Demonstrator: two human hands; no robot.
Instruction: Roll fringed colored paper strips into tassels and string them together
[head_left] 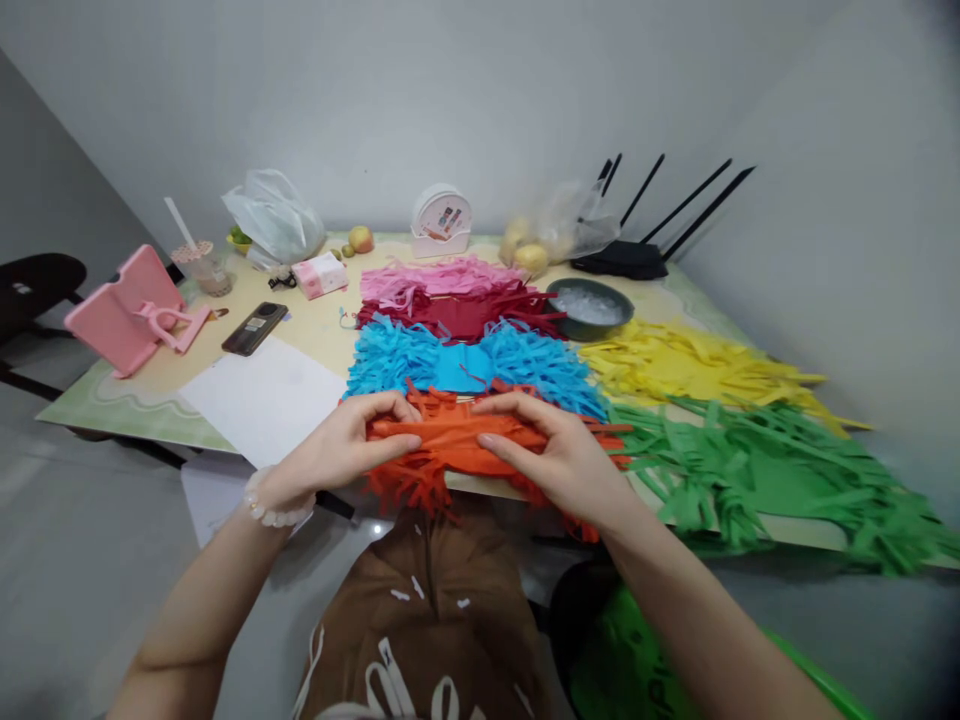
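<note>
Hardly any writing is coming through clearly. On the bright green bag [634, 640] at the lower edge, a few dark letters are showing, one looking like a P, but the word is running out of view. Marks on the round white holder [441, 222], the dark phone [256, 328] and the pink-and-white packet [321, 275] are staying too small to read.

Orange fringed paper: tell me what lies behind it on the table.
Behind the orange paper lie blue paper, dark red paper, then pink paper; whatever the orange paper covers underneath cannot be seen.
</note>
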